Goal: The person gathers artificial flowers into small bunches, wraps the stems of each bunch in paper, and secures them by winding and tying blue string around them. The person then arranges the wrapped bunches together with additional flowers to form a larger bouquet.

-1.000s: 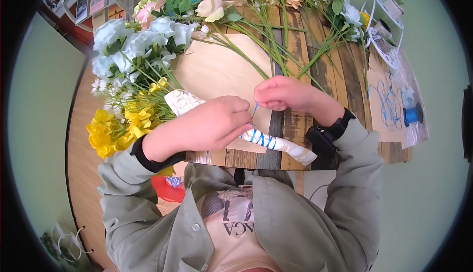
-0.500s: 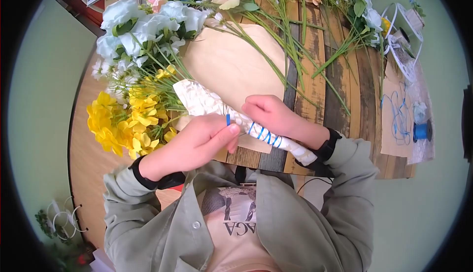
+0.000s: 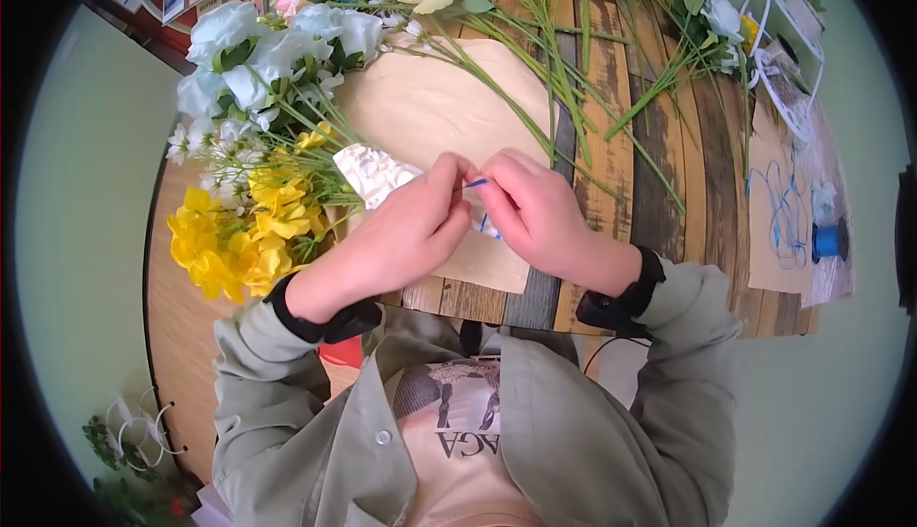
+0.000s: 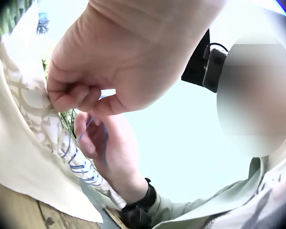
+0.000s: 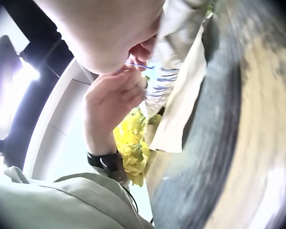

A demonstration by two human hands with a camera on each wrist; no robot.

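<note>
A bouquet of yellow flowers point(image 3: 258, 241) lies at the left, its stems in a white patterned wrap point(image 3: 368, 176). Blue ribbon point(image 4: 83, 168) winds several times round the narrow part of this wrap. Over it, my left hand point(image 3: 411, 226) pinches a blue ribbon end point(image 3: 475, 183) between thumb and fingers. My right hand point(image 3: 540, 212) is close against the left one, fingers curled, with the ribbon running across them in the left wrist view. In the head view the hands cover most of the wound part.
A cream sheet point(image 3: 449, 97) lies under the bouquet on the wooden table point(image 3: 659, 193). Pale blue flowers point(image 3: 258, 50) and loose green stems point(image 3: 573, 107) spread behind. At the right are a blue ribbon spool point(image 3: 829, 241), tangled ribbon point(image 3: 778, 212) and a white wire stand point(image 3: 788, 59).
The right hand first drew ribbon up, then lowered to the wrap, apart from the left. Now both hands have come together over the wrap with the ribbon between them.
</note>
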